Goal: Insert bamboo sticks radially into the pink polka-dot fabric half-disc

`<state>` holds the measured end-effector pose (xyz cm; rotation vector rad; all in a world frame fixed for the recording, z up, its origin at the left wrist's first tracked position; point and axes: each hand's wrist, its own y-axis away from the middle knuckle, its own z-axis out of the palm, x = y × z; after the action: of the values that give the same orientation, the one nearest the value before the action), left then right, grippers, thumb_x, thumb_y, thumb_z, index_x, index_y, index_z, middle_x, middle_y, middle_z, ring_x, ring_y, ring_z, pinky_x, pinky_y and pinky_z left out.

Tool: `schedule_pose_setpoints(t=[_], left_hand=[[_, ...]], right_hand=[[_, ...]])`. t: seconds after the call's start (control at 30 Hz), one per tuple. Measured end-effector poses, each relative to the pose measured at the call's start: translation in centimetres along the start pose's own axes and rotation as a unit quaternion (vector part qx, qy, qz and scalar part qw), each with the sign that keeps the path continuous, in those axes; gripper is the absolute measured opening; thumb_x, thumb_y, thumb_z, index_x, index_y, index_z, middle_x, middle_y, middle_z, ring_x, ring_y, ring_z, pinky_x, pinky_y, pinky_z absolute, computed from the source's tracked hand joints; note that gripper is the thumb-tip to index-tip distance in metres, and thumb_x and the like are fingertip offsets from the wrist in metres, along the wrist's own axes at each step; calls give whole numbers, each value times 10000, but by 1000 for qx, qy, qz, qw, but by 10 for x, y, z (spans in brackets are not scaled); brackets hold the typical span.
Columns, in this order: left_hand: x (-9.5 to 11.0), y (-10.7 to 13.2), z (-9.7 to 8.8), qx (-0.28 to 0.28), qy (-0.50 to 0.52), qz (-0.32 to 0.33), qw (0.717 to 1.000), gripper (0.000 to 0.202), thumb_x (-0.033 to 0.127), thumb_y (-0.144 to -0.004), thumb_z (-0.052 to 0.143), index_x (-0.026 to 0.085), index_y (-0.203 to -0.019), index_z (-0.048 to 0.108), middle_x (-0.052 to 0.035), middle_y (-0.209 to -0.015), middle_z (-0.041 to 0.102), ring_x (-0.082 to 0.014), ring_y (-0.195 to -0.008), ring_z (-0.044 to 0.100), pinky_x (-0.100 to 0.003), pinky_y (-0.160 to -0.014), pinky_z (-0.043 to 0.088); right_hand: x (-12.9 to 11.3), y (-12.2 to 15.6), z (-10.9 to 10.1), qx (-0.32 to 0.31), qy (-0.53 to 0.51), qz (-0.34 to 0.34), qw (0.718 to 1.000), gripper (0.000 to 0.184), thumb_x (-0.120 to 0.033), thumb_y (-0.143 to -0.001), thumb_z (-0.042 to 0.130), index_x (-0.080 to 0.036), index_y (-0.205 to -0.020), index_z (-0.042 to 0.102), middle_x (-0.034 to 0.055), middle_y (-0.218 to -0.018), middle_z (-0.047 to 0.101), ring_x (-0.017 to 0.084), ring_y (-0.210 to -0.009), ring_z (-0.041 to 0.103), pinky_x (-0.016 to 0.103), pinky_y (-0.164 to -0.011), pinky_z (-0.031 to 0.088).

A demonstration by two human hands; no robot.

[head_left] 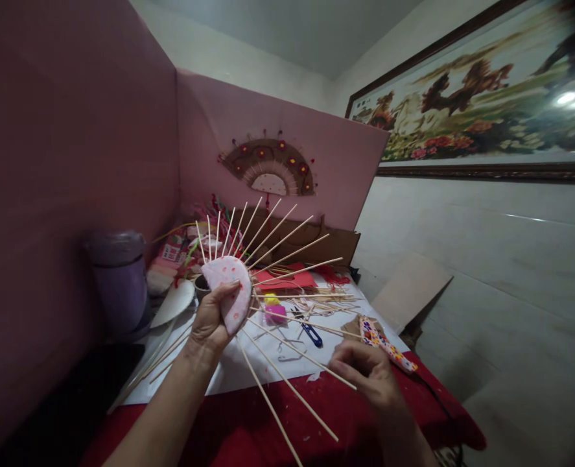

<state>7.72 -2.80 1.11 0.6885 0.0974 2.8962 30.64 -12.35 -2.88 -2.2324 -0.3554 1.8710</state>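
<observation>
My left hand point(215, 318) is closed on a half-round white piece point(229, 269) with pink spots, the thumb lying across its face. Thin wooden sticks point(287, 305) fan out from the piece's curved edge, up, right and down. At the lower right, my right hand point(367, 373) has its fingers curled and pressed together beside the end of one stick. That stick's tip shows in front of the hand; whether the fingertips grip it cannot be told. Just beyond the right hand lies a floral-patterned strip point(387, 344).
Blue-handled scissors point(311, 332), a magenta block point(275, 314), red paper point(287, 279) and loose sticks lie on a white sheet point(277, 366) over a red cloth point(316, 421). At left stands a purple lidded container point(119, 285). A decorated fan point(270, 165) hangs on the pink panel point(209, 117).
</observation>
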Motion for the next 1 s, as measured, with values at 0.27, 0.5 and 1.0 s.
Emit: schedule_pose_setpoints(t=[0.27, 0.5, 1.0], left_hand=[[-4, 1, 0, -20, -29, -4, 999, 167, -9, -690, 475, 93, -764, 586, -75, -606, 680, -164, -515, 641, -293, -558, 560], [-4, -1, -4, -47, -49, 0, 998, 157, 8, -681, 487, 89, -751, 603, -87, -624, 690, -170, -505, 637, -280, -512, 553], [-3, -2, -5, -26, -53, -41, 997, 149, 6, -676, 496, 98, -748, 587, -95, -624, 694, -186, -526, 649, -297, -539, 556]], right_hand=[[-19, 8, -4, 149, -42, -82, 984, 251, -366, -654, 666, -172, -539, 556, -29, -489, 426, 92, -484, 344, 227, -469, 250], [-37, 18, -5, 152, 113, -76, 979, 344, -393, -733, 585, -172, -504, 456, -44, -485, 302, 84, -461, 287, 232, -447, 206], [5, -8, -6, 73, -269, 50, 959, 429, -470, -680, 630, -196, -550, 327, -99, -463, 215, 37, -394, 92, 204, -374, 81]])
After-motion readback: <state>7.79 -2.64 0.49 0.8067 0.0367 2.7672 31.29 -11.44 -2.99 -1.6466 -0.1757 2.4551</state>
